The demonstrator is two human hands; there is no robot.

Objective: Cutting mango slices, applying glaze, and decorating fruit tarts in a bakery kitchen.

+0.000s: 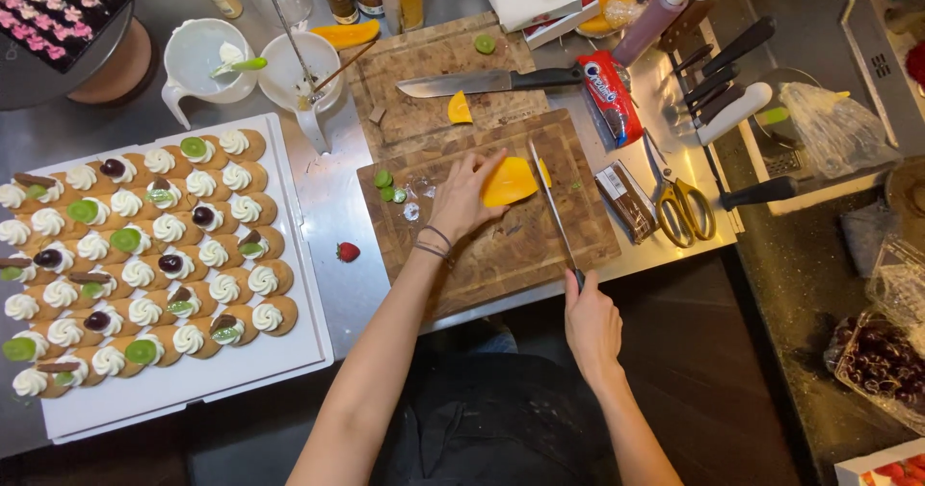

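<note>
- On the nearer cutting board (501,245), my left hand (462,197) lies over a piece of mango (509,182), fingers together and pressed against its left side, pinning it to the wood.
- Right hand (590,324) hangs off the board's near edge, fingers clamped around the handle of a long thin knife (551,202); blade runs away from me and its far part sits at the right edge of the mango.
- Bracelets (433,242) on my left wrist.
- Green fruit bits (385,185) at the board's far left corner, just beside my left hand.
- Second cutting board (424,72) behind the first, touching it; a wide chef's knife (487,81) lies across it, a small orange wedge (460,108) just in front of the blade, a kiwi slice (485,44) near the back edge.
- Left of the boards: white tray (193,390) packed with rows of round biscuits topped with cream swirls (183,226); some carry kiwi, some a dark cherry, some a chocolate stick.
- One strawberry (348,252) on the steel counter between tray and board.
- Two white bowls (246,62) behind the tray, utensils standing in them.
- Right of the board: brown packet (626,202), yellow-handled scissors (682,207), red biscuit pack (609,96), a row of dark-handled knives (723,72).
</note>
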